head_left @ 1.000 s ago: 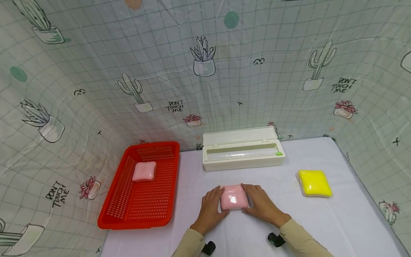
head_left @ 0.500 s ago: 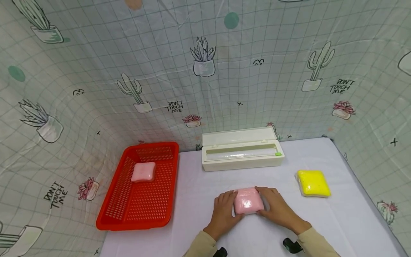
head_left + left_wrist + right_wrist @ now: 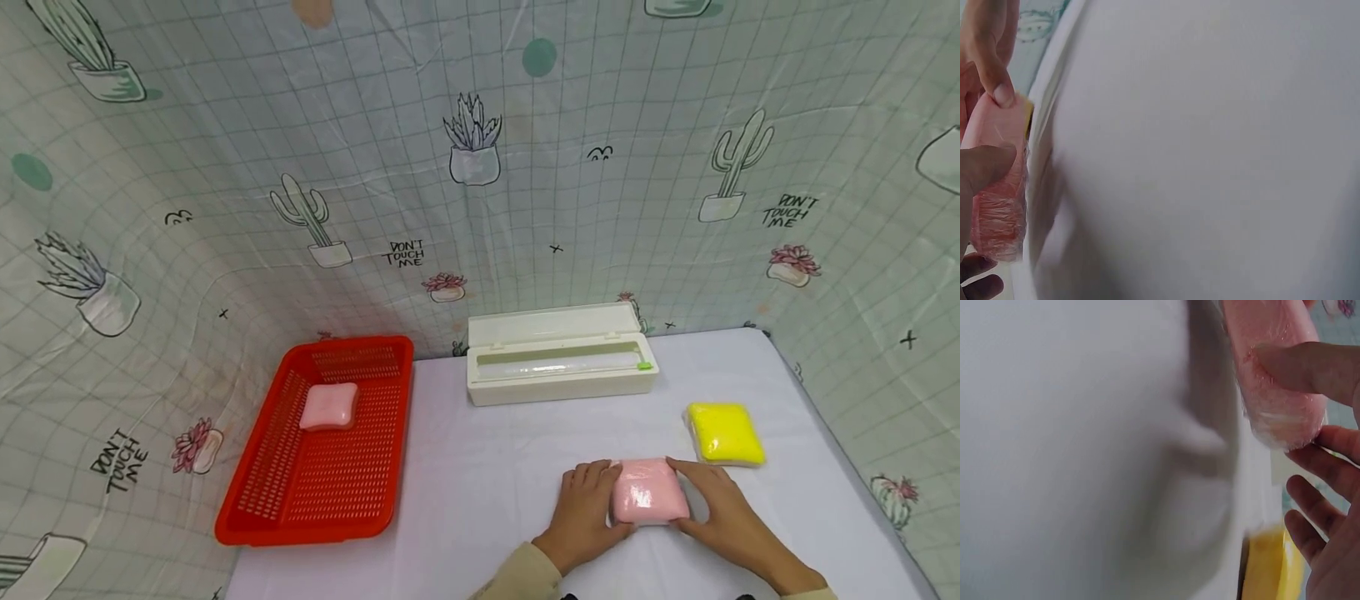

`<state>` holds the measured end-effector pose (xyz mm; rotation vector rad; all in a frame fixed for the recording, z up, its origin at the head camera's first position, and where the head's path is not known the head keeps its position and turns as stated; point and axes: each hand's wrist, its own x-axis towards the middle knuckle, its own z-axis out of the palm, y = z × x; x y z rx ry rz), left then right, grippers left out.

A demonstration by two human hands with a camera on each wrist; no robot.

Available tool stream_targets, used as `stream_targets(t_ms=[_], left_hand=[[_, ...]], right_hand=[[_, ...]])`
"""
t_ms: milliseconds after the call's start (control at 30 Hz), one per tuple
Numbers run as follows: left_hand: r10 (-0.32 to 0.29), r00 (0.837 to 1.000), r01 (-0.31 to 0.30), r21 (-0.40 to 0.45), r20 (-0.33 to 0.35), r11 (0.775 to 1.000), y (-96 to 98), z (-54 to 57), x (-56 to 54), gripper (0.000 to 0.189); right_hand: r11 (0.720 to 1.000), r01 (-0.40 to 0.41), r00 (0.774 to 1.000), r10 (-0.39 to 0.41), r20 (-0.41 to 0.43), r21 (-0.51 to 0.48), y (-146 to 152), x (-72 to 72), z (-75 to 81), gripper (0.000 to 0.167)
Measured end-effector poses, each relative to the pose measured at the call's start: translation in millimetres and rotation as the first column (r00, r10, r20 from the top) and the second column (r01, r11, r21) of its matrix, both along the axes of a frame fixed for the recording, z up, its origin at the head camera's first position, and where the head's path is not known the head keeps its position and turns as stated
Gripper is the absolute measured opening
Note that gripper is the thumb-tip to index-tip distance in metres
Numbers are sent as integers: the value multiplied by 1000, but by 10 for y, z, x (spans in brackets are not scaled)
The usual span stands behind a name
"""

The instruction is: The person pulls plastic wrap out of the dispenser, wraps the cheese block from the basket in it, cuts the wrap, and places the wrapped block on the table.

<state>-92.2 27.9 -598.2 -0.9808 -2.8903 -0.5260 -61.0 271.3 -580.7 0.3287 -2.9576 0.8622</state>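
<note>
Between my two hands is a pink soap bar (image 3: 649, 492) wrapped in clear film, at the front right of the table. My left hand (image 3: 587, 512) grips its left end, thumb on the near side and fingers at the far corner. The right hand (image 3: 726, 510) holds the opposite end in the same way. Crinkled film shows on the bar's side (image 3: 999, 219) in the left wrist view. In the right wrist view, the right thumb presses the wrapped side (image 3: 1279, 406) while two fingers stay off it. Just behind the right hand lies a yellow wrapped block (image 3: 726, 433).
A red perforated basket (image 3: 401, 450) stands at the left with another pink bar (image 3: 330, 406) inside. Along the back edge sits a white cling film dispenser (image 3: 562, 389), lid raised, with a roll inside and a green slider. Patterned cloth (image 3: 555, 200) hangs behind the white-covered table.
Both hands have carried the pink soap bar rightward and slightly nearer, from in front of the dispenser to close by the yellow block. The basket and dispenser stay in place.
</note>
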Motion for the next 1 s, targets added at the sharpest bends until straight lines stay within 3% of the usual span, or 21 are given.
stream_targets(t_ms=[133,300,533,667,800,1000], left_hand=[[-36,999,37,-42,34,998,188,26,40,80],[-66,996,71,-91,52,993,404,45,97,80],[-103,994,106,-141,26,984,732,23,124,78],[-112,993,114,-179,23,977,917,67,117,78],[-124,992,120,-212,-3,970,1062,104,106,78],[-148,986,119,-284,-82,951,1239,60,101,78]], right_hand=[[1000,10,995,-8,-104,15,221,122,-92,85],[999,30,988,-26,-155,25,464,252,-171,88],[996,80,986,-72,-152,48,785,355,-167,91],[992,105,984,-94,-150,66,946,387,-161,90],[995,95,976,-86,-199,38,1077,407,-196,90],[994,102,971,-92,-219,32,1231,435,-286,88]])
